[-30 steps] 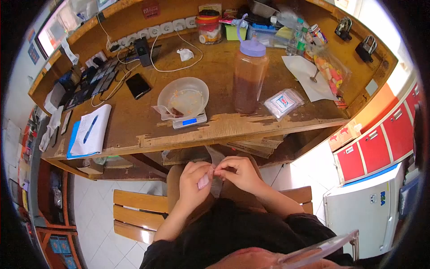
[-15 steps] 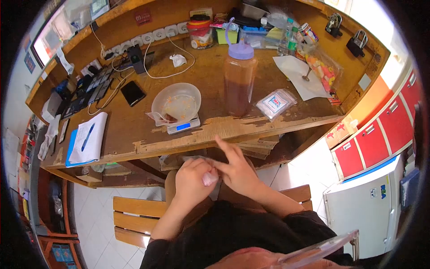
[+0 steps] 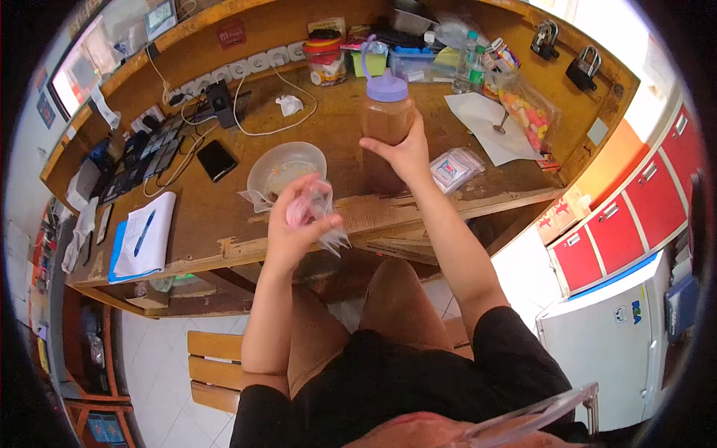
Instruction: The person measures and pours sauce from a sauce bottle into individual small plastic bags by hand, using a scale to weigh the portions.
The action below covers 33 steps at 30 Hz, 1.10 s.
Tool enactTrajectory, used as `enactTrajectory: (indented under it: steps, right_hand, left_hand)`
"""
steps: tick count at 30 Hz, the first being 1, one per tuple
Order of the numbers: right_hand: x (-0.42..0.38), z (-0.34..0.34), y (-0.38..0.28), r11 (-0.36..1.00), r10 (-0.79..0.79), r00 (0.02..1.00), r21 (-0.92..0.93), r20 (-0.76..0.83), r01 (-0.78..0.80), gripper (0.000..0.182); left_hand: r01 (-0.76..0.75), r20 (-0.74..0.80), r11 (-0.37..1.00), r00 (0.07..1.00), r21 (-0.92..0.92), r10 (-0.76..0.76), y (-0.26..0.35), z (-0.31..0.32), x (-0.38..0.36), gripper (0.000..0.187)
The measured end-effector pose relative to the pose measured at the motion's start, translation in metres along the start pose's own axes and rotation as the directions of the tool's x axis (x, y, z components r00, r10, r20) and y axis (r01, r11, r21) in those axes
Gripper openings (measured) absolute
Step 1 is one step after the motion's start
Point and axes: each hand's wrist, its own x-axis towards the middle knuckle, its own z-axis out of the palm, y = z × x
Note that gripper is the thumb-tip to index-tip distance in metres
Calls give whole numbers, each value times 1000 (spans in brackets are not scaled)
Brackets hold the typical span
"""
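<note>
My left hand is closed around a clear plastic bag with something pink in it, just in front of the translucent bowl. Beneath that hand the small scale seen earlier is hidden. My right hand wraps round the tall brown bottle with a purple lid, which stands upright on the desk. Right of the bottle lies a clear packet with a blue and red label. A bit of plastic sticks out at the bowl's left side.
On the wooden desk, a phone, a notebook with a pen and a white cable are at left. White paper with a spoon, a bag of colourful pieces and small bottles stand at right.
Both hands have moved apart and up over the desk. My right hand has taken hold of the bottle; my left hand has carried the bag to the bowl's front.
</note>
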Motion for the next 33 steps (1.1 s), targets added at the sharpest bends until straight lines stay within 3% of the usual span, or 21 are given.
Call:
enactTrajectory:
  steps: [1, 3, 5, 7, 8, 9, 11, 12, 14, 15, 17, 23, 29, 33]
  right_hand:
    - [1, 0, 7, 979, 139, 968, 116, 211, -166, 93]
    - [-2, -7, -1, 987, 67, 970, 129, 234, -99, 92]
    - [-5, -16, -11, 989, -15, 968, 145, 251, -23, 90]
    - [-10, -29, -24, 940, -286, 885, -71, 368, 333, 90]
    - [-9, -32, -26, 893, -371, 845, -102, 385, 439, 87]
    - [-6, -37, -28, 895, -364, 848, -106, 386, 432, 87]
    - [1, -47, -33, 726, -546, 722, -191, 425, 661, 88]
    - [6, -51, -37, 729, -538, 727, -198, 426, 655, 88]
    - [16, -58, -44, 547, -629, 600, -268, 493, 793, 71]
    - [21, -60, -46, 551, -623, 605, -272, 495, 789, 71]
    - [33, -64, -49, 311, -744, 435, -313, 508, 897, 48]
    - [56, -73, -71, 195, -747, 318, -265, 583, 944, 36]
    - [63, -72, -76, 167, -751, 283, -243, 597, 955, 33]
    - [65, -68, -69, 186, -756, 291, -234, 586, 954, 34]
  left_hand:
    - [150, 46, 978, 988, -146, -144, 1, -2, 6, 66]
    - [123, 74, 987, 990, -100, -116, 5, -5, 13, 71]
    - [144, 133, 974, 984, -172, -122, 13, -6, 19, 65]
    - [166, 181, 976, 974, -144, -139, 20, -13, 22, 66]
    - [191, 234, 975, 959, -113, -161, 21, -16, 23, 67]
    - [198, 238, 974, 957, -113, -167, 20, -18, 23, 67]
    - [150, 287, 964, 954, -220, -83, 17, -20, 24, 71]
    - [159, 294, 962, 952, -221, -89, 17, -20, 26, 71]
    - [196, 326, 954, 938, -226, -116, 21, -20, 27, 74]
    - [204, 331, 953, 936, -226, -122, 23, -18, 27, 74]
    - [282, 288, 927, 935, -248, -208, 28, -14, 26, 77]
    - [370, 352, 858, 904, -357, -243, 28, -7, 33, 82]
    - [360, 355, 787, 915, -501, -193, 16, -8, 38, 80]
    - [353, 370, 790, 913, -501, -173, 16, -9, 42, 79]
